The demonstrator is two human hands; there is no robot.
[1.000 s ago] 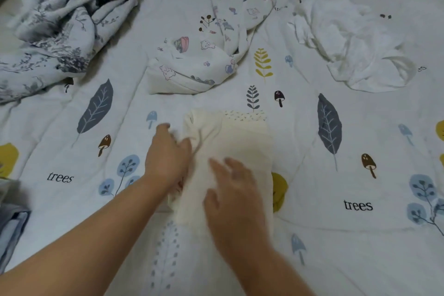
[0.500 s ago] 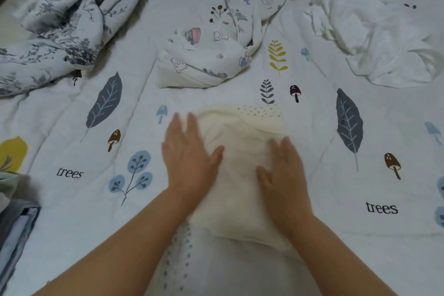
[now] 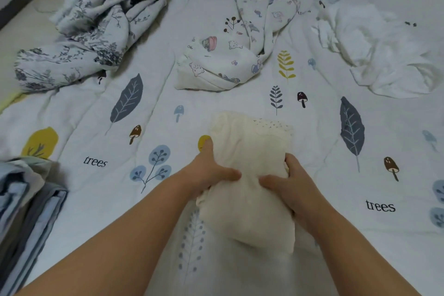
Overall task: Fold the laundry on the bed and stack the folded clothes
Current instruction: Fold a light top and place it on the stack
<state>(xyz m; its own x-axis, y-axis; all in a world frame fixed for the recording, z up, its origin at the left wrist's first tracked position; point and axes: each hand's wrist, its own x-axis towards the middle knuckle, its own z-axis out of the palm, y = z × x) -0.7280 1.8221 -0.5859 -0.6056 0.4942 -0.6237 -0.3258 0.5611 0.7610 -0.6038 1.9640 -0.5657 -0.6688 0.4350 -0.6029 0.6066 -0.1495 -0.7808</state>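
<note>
From the head camera we see a folded cream cloth [image 3: 249, 175] in the middle of the printed bedspread [image 3: 168, 103], and we place everything else by it. The left hand [image 3: 211, 170] grips its left edge, thumb lying across the top of the fabric and fingers tucked down the side. The right hand [image 3: 286, 182] grips its right edge in the same way, thumb on top, fingers curled round the side. Whether the near end of the cloth is lifted off the bedspread we cannot tell.

Beyond the cream cloth lies a crumpled cartoon-print garment [image 3: 240, 50]. Beyond it and to the right sits a rumpled white garment [image 3: 384, 50]. Far to its upper left we see a heap of grey floral fabric [image 3: 96, 21]. To its left, at the frame edge, folded blue-grey clothes [image 3: 26, 211] lie stacked.
</note>
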